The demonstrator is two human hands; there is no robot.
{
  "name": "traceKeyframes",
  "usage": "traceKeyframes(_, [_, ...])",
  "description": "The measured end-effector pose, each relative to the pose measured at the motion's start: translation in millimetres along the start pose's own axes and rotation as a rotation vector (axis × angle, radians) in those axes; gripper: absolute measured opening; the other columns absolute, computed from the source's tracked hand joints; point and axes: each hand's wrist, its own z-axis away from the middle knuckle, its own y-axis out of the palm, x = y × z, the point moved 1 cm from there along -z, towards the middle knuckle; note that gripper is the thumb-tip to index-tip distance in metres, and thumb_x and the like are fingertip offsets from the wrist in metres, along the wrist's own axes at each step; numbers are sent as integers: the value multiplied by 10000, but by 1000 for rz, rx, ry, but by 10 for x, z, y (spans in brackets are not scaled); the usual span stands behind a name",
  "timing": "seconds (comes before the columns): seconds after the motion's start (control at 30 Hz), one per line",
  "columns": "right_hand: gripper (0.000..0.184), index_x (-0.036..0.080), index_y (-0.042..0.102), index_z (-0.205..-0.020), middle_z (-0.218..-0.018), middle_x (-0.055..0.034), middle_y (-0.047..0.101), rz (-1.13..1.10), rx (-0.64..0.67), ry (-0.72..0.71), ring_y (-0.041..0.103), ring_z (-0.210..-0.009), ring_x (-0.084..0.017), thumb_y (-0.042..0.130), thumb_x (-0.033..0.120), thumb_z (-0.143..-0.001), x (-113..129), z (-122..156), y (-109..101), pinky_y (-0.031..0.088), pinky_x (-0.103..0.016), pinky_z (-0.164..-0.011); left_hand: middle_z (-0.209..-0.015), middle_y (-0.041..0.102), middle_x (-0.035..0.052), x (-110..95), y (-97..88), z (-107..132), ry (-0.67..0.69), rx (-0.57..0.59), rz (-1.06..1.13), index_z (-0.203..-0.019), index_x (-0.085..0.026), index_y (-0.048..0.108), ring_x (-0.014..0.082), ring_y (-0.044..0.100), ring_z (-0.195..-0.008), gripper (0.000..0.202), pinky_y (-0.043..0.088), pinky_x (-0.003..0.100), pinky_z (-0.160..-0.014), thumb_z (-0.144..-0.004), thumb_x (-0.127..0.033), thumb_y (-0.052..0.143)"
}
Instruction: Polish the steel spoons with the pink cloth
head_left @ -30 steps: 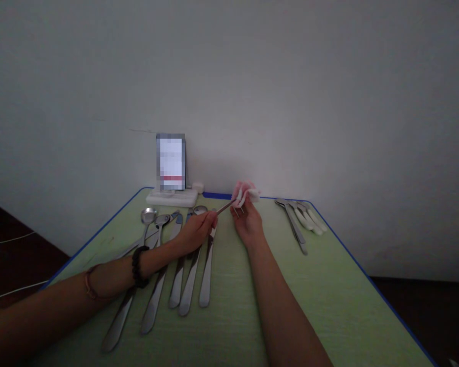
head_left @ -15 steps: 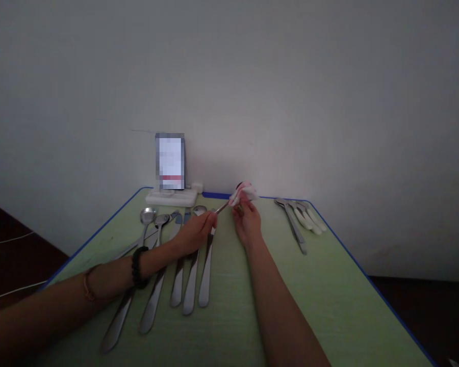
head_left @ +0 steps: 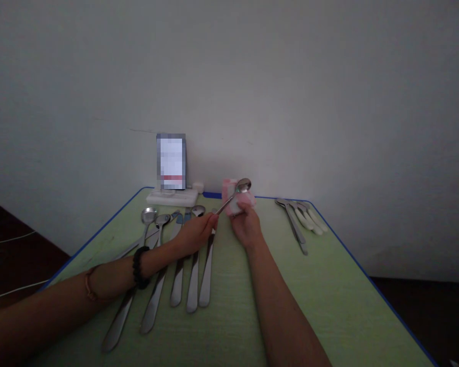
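My left hand (head_left: pixel 197 232) is closed on the handle of a metal spoon (head_left: pixel 244 185), whose bowl points up and to the right. Behind the spoon, a pink and white cloth (head_left: pixel 227 190) lies spread in my right hand (head_left: pixel 248 224), the thumb resting on its front. The spoon's bowl stands out uncovered in front of the cloth's upper part. Under and beside my left forearm lie several pieces of metal cutlery, among them a round-bowled ladle (head_left: pixel 149 215), a smaller spoon (head_left: pixel 162 220) and a table knife (head_left: pixel 176 227). My forearm hides parts of them.
At the back left a phone (head_left: pixel 171 162) with a blurred screen stands on a white power strip (head_left: pixel 172 197). Several spoons (head_left: pixel 294 224), some with white handles (head_left: pixel 302 219), lie at the back right. The green table (head_left: pixel 229 326) meets a grey wall (head_left: pixel 275 102).
The cloth was bunched around the spoon's bowl. Now it is opened out behind it, and the bowl shows. My left hand keeps its hold on the handle.
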Motion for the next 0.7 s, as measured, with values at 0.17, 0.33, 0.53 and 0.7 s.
traceKeyframes(0.17, [445, 213, 589, -959, -868, 13, 696, -78, 11, -45, 645, -866, -130, 423, 14, -598, 56, -25, -14, 502, -309, -871, -520, 457, -18, -52, -54, -14, -60, -65, 166, -585, -189, 437, 138, 457, -529, 417, 322, 251, -543, -906, -383, 253])
traceKeyframes(0.33, [238, 223, 614, -947, -959, -21, 695, -115, 93, -10, 627, -961, -161, 486, 300, -762, 128, 61, 30, 471, -356, -926, -460, 352, -44, -26, -56, -25, -126, -31, 268, -526, -187, 378, 104, 352, -463, 466, 262, 239, -476, -882, -470, 275])
traceKeyframes(0.53, [588, 231, 619, -1006, -1022, -54, 687, -113, 113, 16, 604, -1020, -201, 269, 653, -795, 155, 90, 3, 445, -426, -928, -469, 210, -71, 53, 32, -56, -184, 26, 574, -528, -209, 242, 67, 204, -402, 500, 155, 233, -401, -840, -593, 313])
traceKeyframes(0.7, [565, 220, 631, -950, -971, -27, 700, -131, 120, 97, 628, -959, -148, 165, 532, -878, 125, 80, 8, 423, -339, -963, -484, 177, -75, 11, 21, -66, -213, 12, 638, -538, -216, 216, 61, 177, -396, 474, 149, 235, -392, -852, -557, 313])
